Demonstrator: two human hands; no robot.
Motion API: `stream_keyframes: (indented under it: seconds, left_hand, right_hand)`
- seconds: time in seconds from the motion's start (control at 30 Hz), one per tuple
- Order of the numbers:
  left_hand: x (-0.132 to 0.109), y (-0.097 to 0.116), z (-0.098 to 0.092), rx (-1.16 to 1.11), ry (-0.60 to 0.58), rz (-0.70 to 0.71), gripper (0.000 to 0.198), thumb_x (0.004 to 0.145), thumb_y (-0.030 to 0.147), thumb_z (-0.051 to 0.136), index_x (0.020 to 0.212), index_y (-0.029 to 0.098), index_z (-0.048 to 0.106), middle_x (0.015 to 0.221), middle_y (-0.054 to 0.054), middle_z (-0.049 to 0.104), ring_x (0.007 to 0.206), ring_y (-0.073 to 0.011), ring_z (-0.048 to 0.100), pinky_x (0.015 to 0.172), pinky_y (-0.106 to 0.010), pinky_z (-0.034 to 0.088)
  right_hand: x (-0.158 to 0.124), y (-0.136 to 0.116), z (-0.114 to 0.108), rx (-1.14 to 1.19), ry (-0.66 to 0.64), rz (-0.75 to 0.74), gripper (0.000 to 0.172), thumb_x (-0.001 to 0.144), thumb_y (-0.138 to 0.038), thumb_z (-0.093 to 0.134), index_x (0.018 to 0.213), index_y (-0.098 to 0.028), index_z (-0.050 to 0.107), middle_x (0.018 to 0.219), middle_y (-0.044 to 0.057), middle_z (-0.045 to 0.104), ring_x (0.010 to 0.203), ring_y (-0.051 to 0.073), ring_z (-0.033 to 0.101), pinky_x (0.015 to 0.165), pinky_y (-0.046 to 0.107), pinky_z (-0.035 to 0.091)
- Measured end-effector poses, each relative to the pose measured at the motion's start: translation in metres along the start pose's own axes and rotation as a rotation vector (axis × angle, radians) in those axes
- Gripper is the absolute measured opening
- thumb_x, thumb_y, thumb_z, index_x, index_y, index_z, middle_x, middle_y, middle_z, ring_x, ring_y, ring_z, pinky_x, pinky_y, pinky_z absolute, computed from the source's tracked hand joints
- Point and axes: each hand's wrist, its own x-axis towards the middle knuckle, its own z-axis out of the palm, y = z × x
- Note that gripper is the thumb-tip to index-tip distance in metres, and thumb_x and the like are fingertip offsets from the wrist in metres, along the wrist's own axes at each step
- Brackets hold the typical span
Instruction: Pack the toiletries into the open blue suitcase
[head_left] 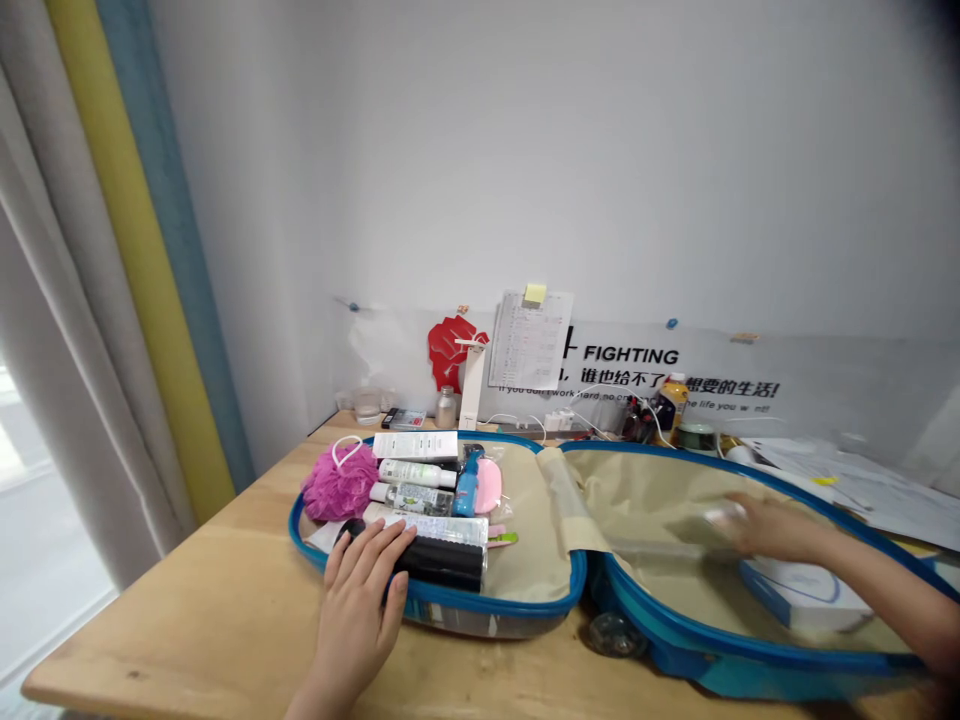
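Note:
An open blue-rimmed suitcase (501,607) with a beige lining lies on the wooden table. My left hand (361,590) rests open over its left half, fingers lying flat on a black cylinder (442,562) near the front rim. Beside that hand are a pink bath puff (341,482), a white box (415,445), a white bottle (415,473), a clear bottle (412,498), a blue bottle (466,487) and a pink item (488,487). Over the right half, my right hand (757,527) is blurred, its fingers closed on a small whitish thing (724,516) too smeared to name.
A blue and white box (806,595) lies in the right half. A dark round object (616,635) sits on the table (187,600) by the hinge. Behind stand a yellow bottle (673,402) and a small jar (445,408). Papers (855,485) lie at right.

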Motion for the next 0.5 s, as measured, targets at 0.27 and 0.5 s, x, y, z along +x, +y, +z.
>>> stream_keyframes:
  seconds: [0.27,0.5]
  left_hand:
    - [0.001,0.000,-0.002,-0.022,-0.005,-0.016,0.041,0.091,0.025,0.044,0.130,0.028,0.056,0.126,-0.003,0.065,0.120,-0.0213,0.055,0.111,-0.038,0.025]
    - [0.001,-0.001,-0.002,-0.011,0.001,0.009,0.040,0.092,0.024,0.043,0.130,0.025,0.056,0.127,-0.003,0.064,0.122,-0.0205,0.053,0.112,-0.038,0.021]
  right_hand:
    - [0.026,-0.183,0.018,-0.034,-0.255,-0.468,0.071,0.064,-0.044,0.065,0.128,-0.023,0.045,0.133,0.012,0.052,0.122,0.029,0.049,0.101,0.041,0.041]
    - [0.032,-0.249,0.075,-0.131,-0.465,-0.650,0.054,0.050,-0.027,0.077,0.100,-0.020,0.059,0.104,0.011,0.063,0.105,0.032,0.056,0.090,0.042,0.045]
